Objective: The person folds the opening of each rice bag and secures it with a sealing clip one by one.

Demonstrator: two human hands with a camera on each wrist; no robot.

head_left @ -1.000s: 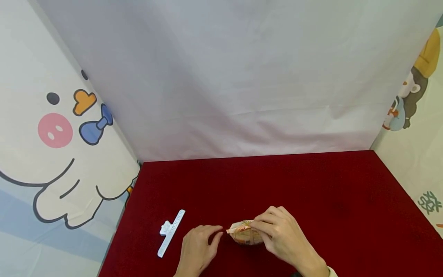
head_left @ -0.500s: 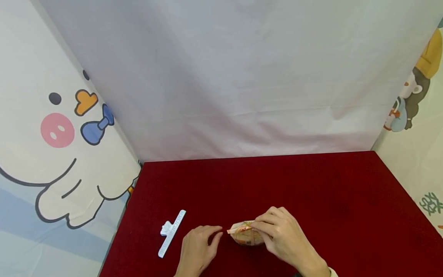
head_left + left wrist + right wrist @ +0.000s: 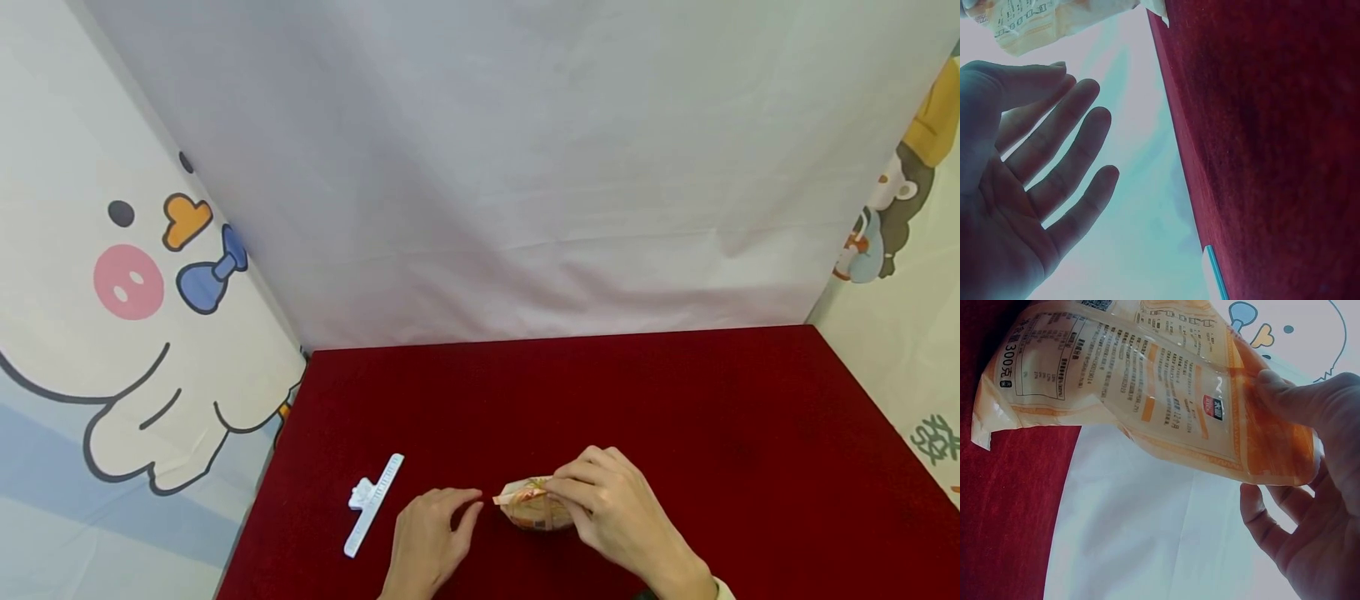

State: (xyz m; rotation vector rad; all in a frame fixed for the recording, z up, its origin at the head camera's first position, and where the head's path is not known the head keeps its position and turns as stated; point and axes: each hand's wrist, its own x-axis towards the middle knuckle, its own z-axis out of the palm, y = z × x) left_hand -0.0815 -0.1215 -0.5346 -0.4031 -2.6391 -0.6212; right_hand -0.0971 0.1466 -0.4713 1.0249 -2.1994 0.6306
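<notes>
A small orange-and-white printed food packet (image 3: 529, 505) stands on the red tabletop (image 3: 675, 400) near its front edge. My right hand (image 3: 600, 504) grips the packet from the right, thumb and fingers curled on its folded top. The right wrist view shows the packet (image 3: 1147, 387) pinched at its orange edge. My left hand (image 3: 431, 533) rests on the cloth just left of the packet, fingers loose and holding nothing; its fingers (image 3: 1066, 144) are spread in the left wrist view, with the packet (image 3: 1035, 22) beyond them.
A white plastic bag clip (image 3: 371, 504) lies on the cloth left of my left hand. A white backdrop (image 3: 510, 167) stands behind the table. Cartoon-printed panels (image 3: 127, 275) close off both sides.
</notes>
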